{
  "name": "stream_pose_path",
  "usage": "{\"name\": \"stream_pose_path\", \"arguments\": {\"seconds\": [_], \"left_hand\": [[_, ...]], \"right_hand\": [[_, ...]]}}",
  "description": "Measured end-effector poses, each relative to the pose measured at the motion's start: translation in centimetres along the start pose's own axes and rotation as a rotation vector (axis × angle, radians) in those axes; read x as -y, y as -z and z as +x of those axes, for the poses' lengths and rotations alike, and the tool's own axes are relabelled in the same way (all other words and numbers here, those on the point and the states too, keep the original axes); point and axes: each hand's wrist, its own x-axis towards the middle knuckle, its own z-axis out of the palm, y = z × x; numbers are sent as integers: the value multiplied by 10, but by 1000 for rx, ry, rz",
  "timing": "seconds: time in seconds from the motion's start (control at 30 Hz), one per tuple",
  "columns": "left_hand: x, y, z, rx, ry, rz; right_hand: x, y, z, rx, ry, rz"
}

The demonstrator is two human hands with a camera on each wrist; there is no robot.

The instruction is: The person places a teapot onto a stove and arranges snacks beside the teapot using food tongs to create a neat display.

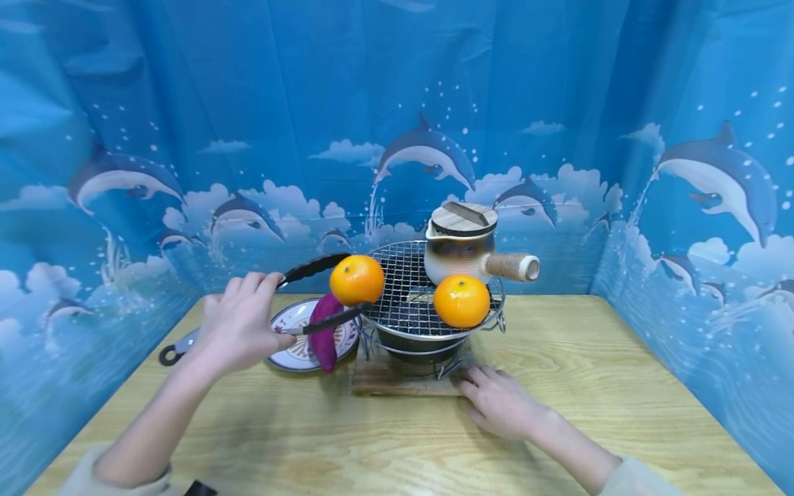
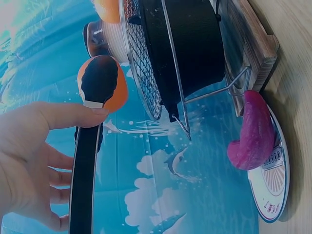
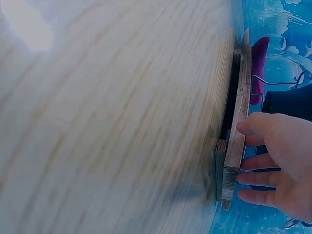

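My left hand (image 1: 238,327) grips black-tipped tongs (image 2: 84,170). An orange (image 1: 356,280) sits between the tongs' jaws, held up at the left rim of the round wire mesh (image 1: 400,303). A second orange (image 1: 461,302) rests on the mesh at the front right. Behind it stands a clay teapot (image 1: 455,255) with a wooden lid and a cord-wrapped handle. Beneath the mesh is a black stove bowl (image 2: 190,44) on a wire stand, set on a wooden board (image 1: 403,384). My right hand (image 1: 499,403) touches the board's front right corner, thumb and fingertips along its edge.
To the left of the stove lies a patterned plate (image 1: 291,357) with a purple sweet potato (image 2: 256,134) across it. A grey handle end with a black ring (image 1: 169,355) shows behind my left wrist. A blue dolphin curtain (image 1: 310,89) closes off the back and sides.
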Motion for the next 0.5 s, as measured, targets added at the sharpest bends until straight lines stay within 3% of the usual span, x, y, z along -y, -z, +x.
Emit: {"name": "stream_pose_path", "arguments": {"seconds": [0.5], "left_hand": [[-15, 3, -3, -2, -48, 1]], "right_hand": [[1, 0, -1, 21, -19, 6]]}}
